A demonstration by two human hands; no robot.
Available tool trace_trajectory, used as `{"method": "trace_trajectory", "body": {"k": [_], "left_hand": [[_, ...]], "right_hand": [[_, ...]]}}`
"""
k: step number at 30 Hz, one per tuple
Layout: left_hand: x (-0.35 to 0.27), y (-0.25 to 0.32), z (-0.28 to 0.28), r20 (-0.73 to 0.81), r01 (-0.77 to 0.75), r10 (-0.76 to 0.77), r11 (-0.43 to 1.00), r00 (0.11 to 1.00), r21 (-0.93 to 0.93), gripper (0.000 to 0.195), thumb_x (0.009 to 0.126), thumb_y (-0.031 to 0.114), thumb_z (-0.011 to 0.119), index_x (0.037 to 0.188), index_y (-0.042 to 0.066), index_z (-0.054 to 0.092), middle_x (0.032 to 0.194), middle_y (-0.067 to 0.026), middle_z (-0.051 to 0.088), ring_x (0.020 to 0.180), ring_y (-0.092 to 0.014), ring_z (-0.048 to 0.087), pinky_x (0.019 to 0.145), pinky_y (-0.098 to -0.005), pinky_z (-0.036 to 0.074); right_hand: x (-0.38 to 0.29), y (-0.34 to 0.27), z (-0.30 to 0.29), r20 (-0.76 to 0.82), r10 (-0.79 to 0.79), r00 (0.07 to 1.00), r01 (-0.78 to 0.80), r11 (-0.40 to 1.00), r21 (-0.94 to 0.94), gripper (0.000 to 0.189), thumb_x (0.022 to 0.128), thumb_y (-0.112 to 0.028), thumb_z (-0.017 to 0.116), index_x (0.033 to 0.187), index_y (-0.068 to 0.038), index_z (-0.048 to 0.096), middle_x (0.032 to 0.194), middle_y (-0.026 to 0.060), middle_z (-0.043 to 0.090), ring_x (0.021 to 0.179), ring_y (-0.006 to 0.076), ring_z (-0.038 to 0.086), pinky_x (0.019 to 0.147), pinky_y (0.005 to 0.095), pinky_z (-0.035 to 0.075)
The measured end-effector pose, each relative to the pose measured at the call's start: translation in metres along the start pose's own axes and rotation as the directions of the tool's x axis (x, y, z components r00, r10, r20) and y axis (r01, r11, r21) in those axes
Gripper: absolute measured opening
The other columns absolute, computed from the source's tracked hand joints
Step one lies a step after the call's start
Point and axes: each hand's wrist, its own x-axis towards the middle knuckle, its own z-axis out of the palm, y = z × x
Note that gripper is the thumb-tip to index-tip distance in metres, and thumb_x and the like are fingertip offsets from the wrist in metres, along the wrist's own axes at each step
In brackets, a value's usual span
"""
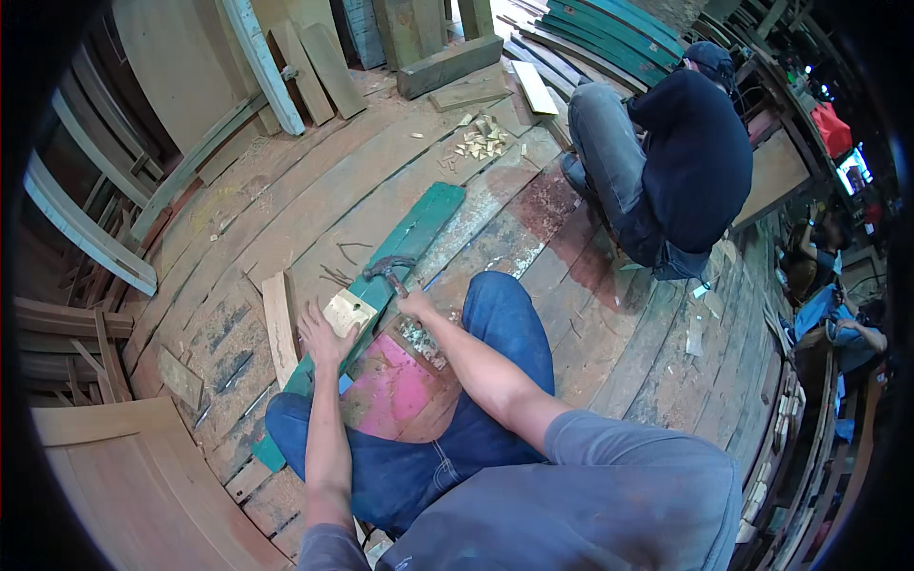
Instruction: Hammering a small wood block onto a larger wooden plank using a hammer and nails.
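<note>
A green-painted wooden beam [421, 221] lies slantwise on the floor before me, its near part passing by my bent knee. On it rests a small pale wooden block [349, 312] with a dark spot or hole in its top. My left hand [327, 337] lies against the block's left and near edge, fingers spread, steadying it on the beam. In my right hand [417, 303] is a claw hammer [389, 267], gripped by the handle, with its head over the beam just beyond the block. Thin dark rods or nails [335, 275] lie beside the beam; their kind is unclear.
A light board [280, 328] lies left of the beam. A pink-stained surface [393, 385] is between my legs. Wood offcuts [483, 139] are heaped farther ahead. A co-worker [685, 164] crouches at the right. Door panels [150, 485] and curved frames stand at the left; green planks [607, 43] are stacked behind.
</note>
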Motion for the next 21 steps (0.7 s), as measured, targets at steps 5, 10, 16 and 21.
{"method": "trace_trajectory", "body": {"k": [5,10,16,21], "left_hand": [[0.001,-0.002,0.014,-0.082,-0.253,0.244,0.961,0.966,-0.112,0.084,0.073,0.033,0.072,0.138,0.0,0.029,0.136,-0.0227,0.037,0.122,-0.041,0.035,0.106,-0.0489,0.028],[0.009,0.015,0.029,-0.002,-0.235,0.239,0.953,0.971,-0.194,0.076,0.076,0.031,0.07,0.134,-0.001,0.034,0.137,-0.0228,0.035,0.125,-0.04,0.034,0.105,-0.0485,0.029],[0.045,0.05,0.062,-0.077,-0.093,0.082,0.982,0.994,-0.162,0.064,0.085,0.034,0.06,0.13,-0.006,0.038,0.132,-0.0239,0.04,0.121,-0.039,0.037,0.103,-0.0465,0.031],[0.051,0.035,0.082,-0.078,0.039,-0.041,0.999,0.996,-0.027,0.058,0.09,0.041,0.049,0.126,-0.005,0.044,0.125,-0.0217,0.047,0.118,-0.035,0.042,0.103,-0.0442,0.03]], "right_hand": [[0.007,0.008,0.013,0.007,-0.036,0.999,0.037,0.982,-0.187,0.047,0.077,-0.029,0.056,0.109,0.006,0.062,0.115,0.0292,0.059,0.11,0.0391,0.058,0.093,0.042,0.047],[0.016,0.016,0.027,0.024,-0.069,0.997,0.073,0.971,-0.23,0.052,0.074,-0.032,0.059,0.11,0.005,0.062,0.112,0.0276,0.061,0.108,0.037,0.06,0.09,0.0412,0.048],[0.022,0.023,0.013,0.02,-0.02,1.0,0.025,0.957,-0.29,0.054,0.075,-0.037,0.058,0.108,0.006,0.063,0.117,0.0267,0.059,0.113,0.036,0.057,0.095,0.0399,0.046],[-0.009,-0.002,0.013,0.03,-0.013,0.999,0.023,0.943,-0.331,0.052,0.08,-0.037,0.059,0.114,0.002,0.062,0.122,0.0272,0.056,0.113,0.0377,0.057,0.095,0.0412,0.046]]}}
